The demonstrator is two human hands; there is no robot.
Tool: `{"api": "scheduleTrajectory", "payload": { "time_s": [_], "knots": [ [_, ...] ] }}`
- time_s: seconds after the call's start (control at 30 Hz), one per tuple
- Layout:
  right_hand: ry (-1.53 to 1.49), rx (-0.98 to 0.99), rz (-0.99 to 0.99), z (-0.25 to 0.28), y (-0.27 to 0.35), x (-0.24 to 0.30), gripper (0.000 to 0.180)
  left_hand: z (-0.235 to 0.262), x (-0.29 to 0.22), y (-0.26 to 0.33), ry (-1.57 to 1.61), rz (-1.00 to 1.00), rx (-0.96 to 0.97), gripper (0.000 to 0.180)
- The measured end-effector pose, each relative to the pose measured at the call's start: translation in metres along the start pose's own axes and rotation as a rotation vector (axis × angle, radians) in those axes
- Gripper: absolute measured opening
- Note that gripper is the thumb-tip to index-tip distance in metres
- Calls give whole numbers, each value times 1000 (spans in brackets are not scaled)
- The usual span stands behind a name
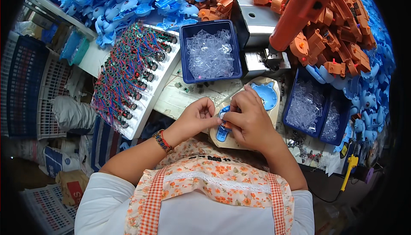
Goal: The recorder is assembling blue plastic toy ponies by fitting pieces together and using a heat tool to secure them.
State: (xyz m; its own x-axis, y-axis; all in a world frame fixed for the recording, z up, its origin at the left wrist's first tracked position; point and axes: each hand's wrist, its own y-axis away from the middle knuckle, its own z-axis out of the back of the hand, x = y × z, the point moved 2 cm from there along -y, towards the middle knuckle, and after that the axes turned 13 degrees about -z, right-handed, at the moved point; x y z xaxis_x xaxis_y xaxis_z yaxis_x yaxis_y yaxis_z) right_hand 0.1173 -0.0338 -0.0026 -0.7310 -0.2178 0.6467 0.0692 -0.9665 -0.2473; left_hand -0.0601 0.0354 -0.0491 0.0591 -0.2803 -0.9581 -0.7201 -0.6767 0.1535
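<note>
My left hand (pixel 198 117) and my right hand (pixel 249 118) meet over a beige fixture (pixel 274 112) at the bench edge. Their fingertips are pinched close together above a blue plastic part (pixel 222 134) set in the fixture's near recess. A bit of orange shows beside that part under my right fingers. Something small and whitish (pixel 222 115) shows between the fingertips; its shape is mostly hidden, and which hand grips it is unclear. In the fixture's far recess sits a light-blue animal-shaped shell (pixel 266 95), just past my right hand.
A blue bin (pixel 184 59) of clear plastic pieces stands ahead, with more bins (pixel 289 119) at right. Wired circuit boards (pixel 124 76) cover a white foam tray (pixel 160 78). An orange-red press arm (pixel 295 19) overhangs the metal base. Orange housings (pixel 338 34) and blue shells (pixel 128 4) pile behind.
</note>
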Motion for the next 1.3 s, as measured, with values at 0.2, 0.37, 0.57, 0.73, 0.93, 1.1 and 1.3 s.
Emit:
{"api": "scheduleTrajectory", "payload": {
  "time_s": [0.2,0.37,0.57,0.73,0.93,1.1,1.3],
  "knots": [
    [-8,-7,-5,0,-1,0,12,3,-2,-5,54,72,38,33],
    [-65,-45,-25,0,0,-1,18,2,-5,-7,67,177,25,36],
    [-343,-312,15,13,8,-15,23,-1,3,-2,34,36,17,36],
    [-348,-401,-221,20,29,-12,23,-6,-13,-7,-363,-237,24,27],
    [69,-352,-237,9,40,11,20,-13,-41,-42,-774,-400,169,24],
    [21,-410,-376,6,42,11,21,-11,-38,-62,-361,-95,434,21],
    [29,-440,-366,4,42,2,23,-20,-44,-57,-434,-237,491,15]
  ]
}}
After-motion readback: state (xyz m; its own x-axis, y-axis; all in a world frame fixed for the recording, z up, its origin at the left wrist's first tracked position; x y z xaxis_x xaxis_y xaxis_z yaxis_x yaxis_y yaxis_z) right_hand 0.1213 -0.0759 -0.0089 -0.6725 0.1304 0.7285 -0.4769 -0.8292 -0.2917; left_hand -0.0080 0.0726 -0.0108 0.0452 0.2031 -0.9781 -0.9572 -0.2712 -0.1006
